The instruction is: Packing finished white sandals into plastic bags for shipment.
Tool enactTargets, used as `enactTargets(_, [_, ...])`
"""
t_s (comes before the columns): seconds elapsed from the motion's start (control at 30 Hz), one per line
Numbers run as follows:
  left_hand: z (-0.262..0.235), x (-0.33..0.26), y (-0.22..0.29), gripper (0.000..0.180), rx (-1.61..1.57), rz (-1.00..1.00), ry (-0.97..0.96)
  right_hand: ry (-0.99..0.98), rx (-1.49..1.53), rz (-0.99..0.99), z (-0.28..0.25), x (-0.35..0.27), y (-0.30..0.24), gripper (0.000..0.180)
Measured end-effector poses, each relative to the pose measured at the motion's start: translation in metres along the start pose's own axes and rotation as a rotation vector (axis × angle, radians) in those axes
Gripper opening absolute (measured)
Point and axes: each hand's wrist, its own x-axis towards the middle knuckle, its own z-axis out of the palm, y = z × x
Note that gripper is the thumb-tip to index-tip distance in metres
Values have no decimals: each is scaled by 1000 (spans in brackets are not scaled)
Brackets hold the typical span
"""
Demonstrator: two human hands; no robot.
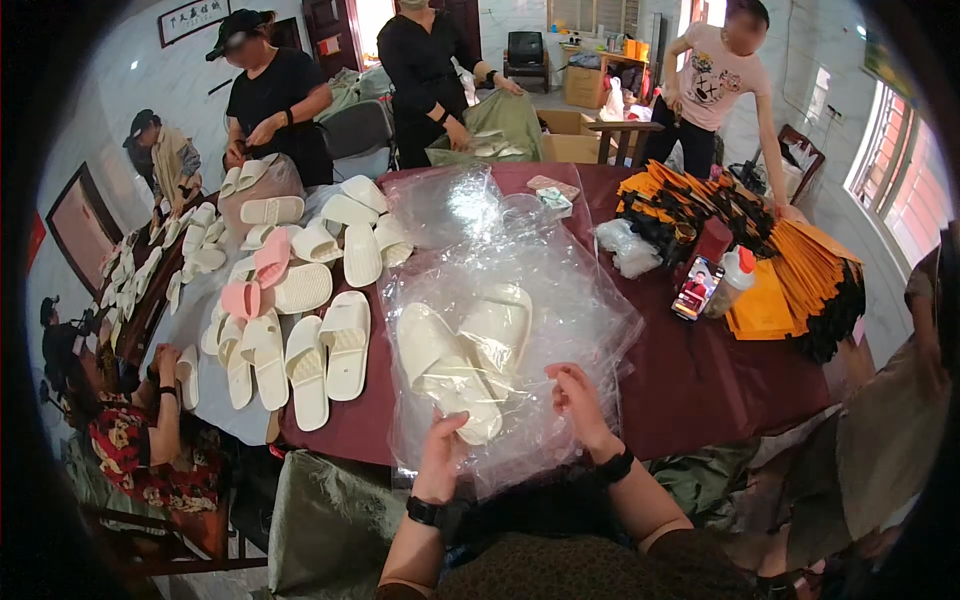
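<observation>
A pair of white slippers point(465, 350) lies crossed on a stack of clear plastic bags point(570, 300) in front of me; whether the pair is inside the top bag, I cannot tell. My left hand point(440, 455) grips the near end of the pair, thumb at the sole's edge, its other fingers partly hidden by plastic. Over the bags' right side is my right hand point(578, 398), its fingers bent but apart, with nothing seen in them. Left of the bags sit several loose white slippers point(347, 345) and a few pink ones point(272, 258).
Orange-and-black folded packages point(800, 270) pile at the right, beside a phone point(698, 288) and a clear jar with a red lid point(738, 272). A crumpled plastic bundle point(628, 247) rests on the dark red tablecloth point(720, 385). Several people work around the table; one holds a green sack point(510, 115).
</observation>
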Motion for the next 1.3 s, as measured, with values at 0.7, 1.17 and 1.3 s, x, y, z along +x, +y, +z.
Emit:
enactTargets(0.7, [-197, -279, 150, 56, 1060, 194, 779, -199, -1410, -635, -4, -4, 41, 59])
enactTargets(1.17, [-381, -91, 14, 36, 1930, -301, 885, -149, -1444, -624, 0, -7, 42, 57])
enactTargets(1.3, [-493, -86, -66, 36, 1990, -448, 343, -229, -1361, -645, 21, -9, 46, 57])
